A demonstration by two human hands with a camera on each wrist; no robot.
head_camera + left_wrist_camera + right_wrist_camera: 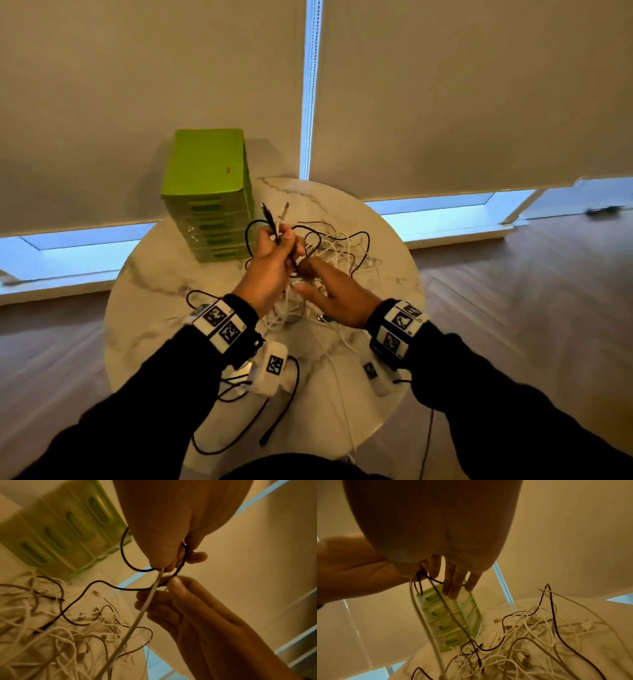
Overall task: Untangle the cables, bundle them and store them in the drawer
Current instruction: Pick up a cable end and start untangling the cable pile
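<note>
- Untangling is the step in hand: the left hand [270, 260] has its grip closed round two cable ends, a thin black rubbery cable [123, 555] and a thicker smooth white cable [145, 608], plugs poking up above the fist.
- Just below that grip, the right hand [334, 298] pinches the black cable between thumb and forefinger, the other fingers [453, 586] straight and spread.
- The black cable curls in a springy loop around the left grip, then trails down into the heap.
- Under and beyond both grips lies the tangled pile of thin white and black cables [337, 251], limp and crossed over one another, on the round white marble-patterned desk [154, 274].
- Beyond the left grip stands the glossy green plastic drawer tower [209, 192], every drawer shut; nothing is bundled or stored yet.
- Next move, I reckon: slide the right grip along the black cable, drawing it out of the pile slowly so no knot tightens.
- Slick cable jackets could slip; loops could snag on plugs.
</note>
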